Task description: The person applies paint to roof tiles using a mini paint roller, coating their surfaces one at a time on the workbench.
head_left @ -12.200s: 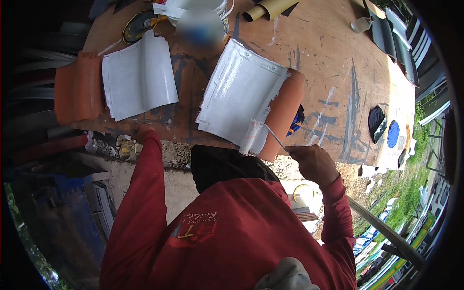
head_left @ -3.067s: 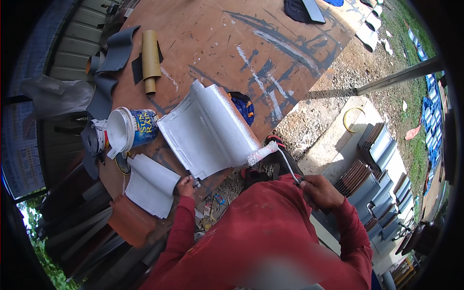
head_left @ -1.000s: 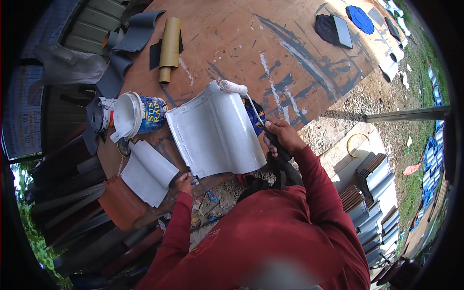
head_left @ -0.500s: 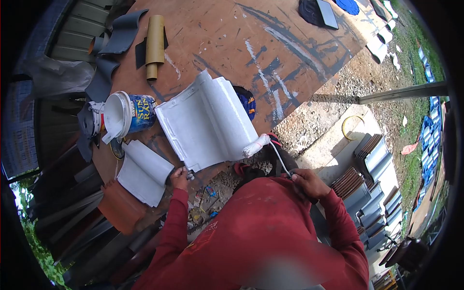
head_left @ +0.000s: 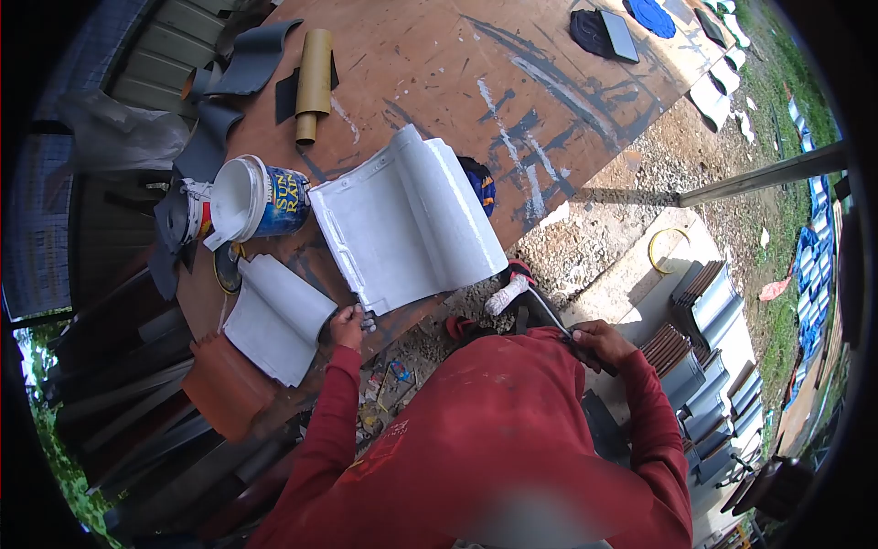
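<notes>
A white-coated curved roof tile (head_left: 393, 229) lies tilted on the workbench. My left hand (head_left: 347, 328) is closed at its lower left corner, fingertips partly hidden. In my right hand (head_left: 604, 346) is the handle of a paint roller (head_left: 508, 296); its white fuzzy head is off the tile, beyond the lower right corner. Left of the big tile, a smaller white-coated tile (head_left: 279, 320) rests beside a terracotta-coloured tile (head_left: 227, 389). An open paint bucket (head_left: 285, 203) with white paint stands behind them, white smears on its rim.
On the brown bench (head_left: 412, 69) lie a cardboard tube (head_left: 315, 78), grey tiles (head_left: 256, 57), a dark cap with a phone (head_left: 617, 37) and a blue cloth (head_left: 651, 16). Stacked tiles (head_left: 700, 357) stand on the ground at right, near a wooden post (head_left: 764, 176).
The roller head has come away from the tile's lower right edge and moved down toward my body. My left hand stays by the tile's corner. The view has shifted slightly.
</notes>
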Motion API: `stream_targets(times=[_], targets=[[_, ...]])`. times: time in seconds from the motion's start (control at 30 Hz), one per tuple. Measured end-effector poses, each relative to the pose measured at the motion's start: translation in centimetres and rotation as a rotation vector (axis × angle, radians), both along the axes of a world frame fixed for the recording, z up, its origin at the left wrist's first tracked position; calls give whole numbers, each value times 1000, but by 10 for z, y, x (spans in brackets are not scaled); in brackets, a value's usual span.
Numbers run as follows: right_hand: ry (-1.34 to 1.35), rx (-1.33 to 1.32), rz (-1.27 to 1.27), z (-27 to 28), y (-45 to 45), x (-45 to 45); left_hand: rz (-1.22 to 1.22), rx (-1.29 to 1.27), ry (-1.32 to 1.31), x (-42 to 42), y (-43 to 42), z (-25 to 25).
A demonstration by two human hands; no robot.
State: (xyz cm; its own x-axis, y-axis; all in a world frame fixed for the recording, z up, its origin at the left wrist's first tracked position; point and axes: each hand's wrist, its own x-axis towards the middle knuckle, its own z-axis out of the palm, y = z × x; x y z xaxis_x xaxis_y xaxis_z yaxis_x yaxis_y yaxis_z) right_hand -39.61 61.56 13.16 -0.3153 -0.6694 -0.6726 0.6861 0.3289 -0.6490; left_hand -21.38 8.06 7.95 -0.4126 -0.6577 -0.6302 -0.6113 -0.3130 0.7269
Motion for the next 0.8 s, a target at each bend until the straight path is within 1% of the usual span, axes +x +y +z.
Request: stream_targets(times=[0.03, 0.07, 0.1, 0.17, 0.2, 0.3, 0.33, 0.4, 0.43, 0.47, 0.5, 0.57, 0.6, 0.63, 0.7, 0.73, 0.77, 0.8], targets=[[-6, 20, 82, -1, 4, 2, -7, -7, 4, 2, 0, -3], [-46, 31, 35, -3, 5, 4, -24, -1, 3, 4, -1, -5], [-40, 27, 49, 1, -2, 3, -10, -5, 8, 3, 1, -3], [-93, -52, -192, 11, -18, 3, 33, 64, 52, 2, 4, 1], [0, -37, -188, 8, -26, 3, 14, 88, 61, 3, 3, 1], [61, -28, -115, 9, -36, 2, 51, 50, 118, 1, 11, -3], [11, -26, -130, 4, -26, 3, 54, 50, 126, 1, 12, -4], [-18, 20, -114, 8, -7, 5, 32, 101, 251, 5, 14, -7], [-54, 67, -103, 14, -2, 7, 22, 130, 309, 2, 20, 1], [-56, 61, -122, 20, 2, 10, 28, 72, 310, -1, 27, 8], [-59, 74, -109, 31, 3, 15, 43, 82, 306, 2, 29, 12], [46, 103, -153, 50, -6, 20, 30, 75, 359, 1, 25, 18], [70, 72, -136, 53, -8, 21, 16, 141, 437, 5, 18, 22], [71, 79, -139, 58, -12, 25, 15, 148, 437, 6, 18, 34], [363, 83, 5, 69, -29, 29, 51, 250, 540, 3, 15, 62], [470, 109, 79, 83, -42, 29, 72, 178, 476, 1, 16, 74], [471, 107, 81, 86, -55, 32, 74, 176, 477, -2, 15, 86], [833, 22, 101, 88, -68, 35, 31, 219, 544, -6, 12, 98]])
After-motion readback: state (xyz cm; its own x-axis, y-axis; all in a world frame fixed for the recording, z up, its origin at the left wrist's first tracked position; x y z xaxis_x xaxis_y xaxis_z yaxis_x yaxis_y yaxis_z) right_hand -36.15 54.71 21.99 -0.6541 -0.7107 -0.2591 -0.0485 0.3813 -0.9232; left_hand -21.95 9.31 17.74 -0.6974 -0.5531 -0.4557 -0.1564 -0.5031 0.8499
